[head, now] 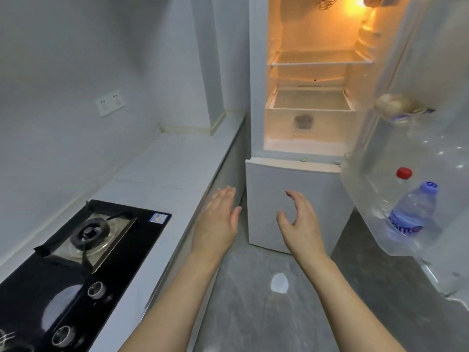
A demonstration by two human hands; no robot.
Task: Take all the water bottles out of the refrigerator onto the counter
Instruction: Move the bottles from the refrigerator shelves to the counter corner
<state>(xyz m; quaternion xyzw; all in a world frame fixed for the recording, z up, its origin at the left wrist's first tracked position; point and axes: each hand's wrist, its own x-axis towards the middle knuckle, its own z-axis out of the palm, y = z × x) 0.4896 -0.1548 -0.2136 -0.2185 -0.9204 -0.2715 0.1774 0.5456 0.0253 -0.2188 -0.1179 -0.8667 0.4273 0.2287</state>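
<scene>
— Inspector: State of the hands, left to right?

— Me: My left hand is flat and spread beside the counter edge, holding nothing. My right hand is loosely curled, also bare.

— Inspector: And the bottles?

— Me: Purple-capped bottle and red-capped bottle stand upright in the door shelf, rightward of my right hand, which I judge nearer.

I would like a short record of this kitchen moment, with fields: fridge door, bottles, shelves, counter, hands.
fridge door: open, swung to the right
bottles: two in the lower door bin, purple-cap bottle and red-cap bottle behind it
shelves: main shelves show no bottles
counter: white counter carries a gas stove, no bottles
hands: left hand and right hand both open, holding nothing
</scene>
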